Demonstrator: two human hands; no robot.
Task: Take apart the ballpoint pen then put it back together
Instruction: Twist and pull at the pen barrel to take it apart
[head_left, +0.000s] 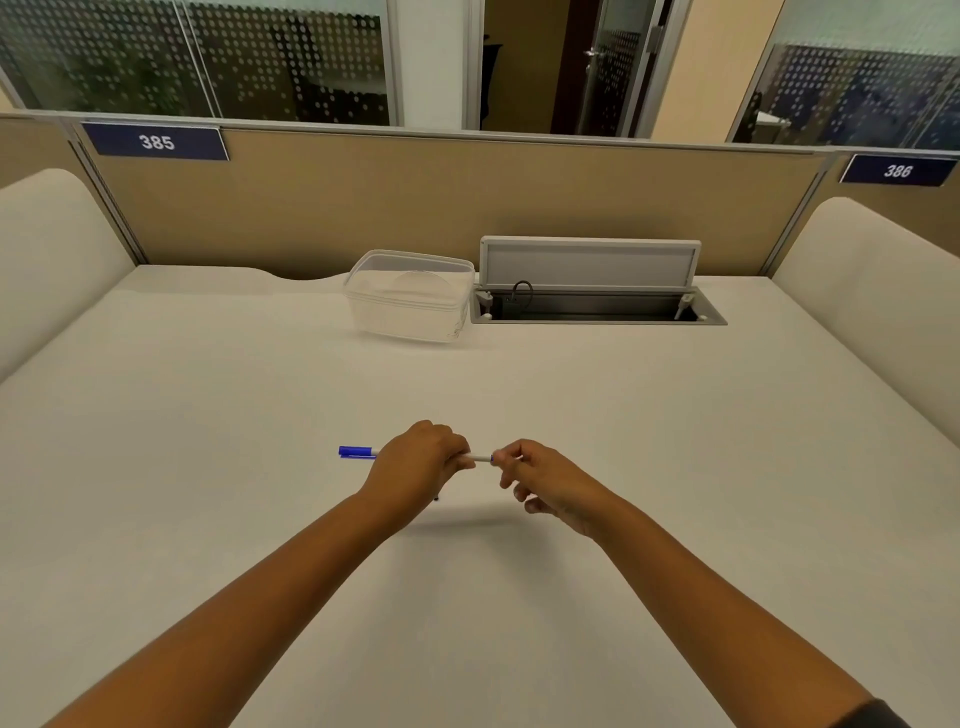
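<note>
A broad, matte, off-white table (260, 467) fills most of the view, smooth and unmarked, its far edge meeting a tan fabric partition (389, 208) topped by a metal rail. Beyond the partition stand glass walls with a dotted frosted pattern, and dark blue number plates reading 385 (156, 141) and 386 (897, 170) sit on the rail. Well beyond the grip and to its right, a grey metal cable hatch (592, 283) stands with its flap raised; a dark cable loop shows inside, the rest of the recess too shadowed to read. Just left of the hatch, touching or nearly touching its frame, rests a clear plastic container (410, 296), rectangular with rounded corners and a lid; a faint round shape shows through its wall, not identifiable.

Both bare forearms reach in from the near edge, a dark sleeve edge cut off at the lower right corner. The left hand (421, 462) curls closed around the middle of the ballpoint pen (480, 458), held level just above the table. The pen's blue cap (357, 452) with its clip juts out left of that grip; the white barrel shows only in the short gap between the hands. The right hand (545, 483) pinches the barrel's right end with thumb and forefinger, other fingers loosely curled. A small dark speck lies beneath the left hand, too small to identify.
</note>
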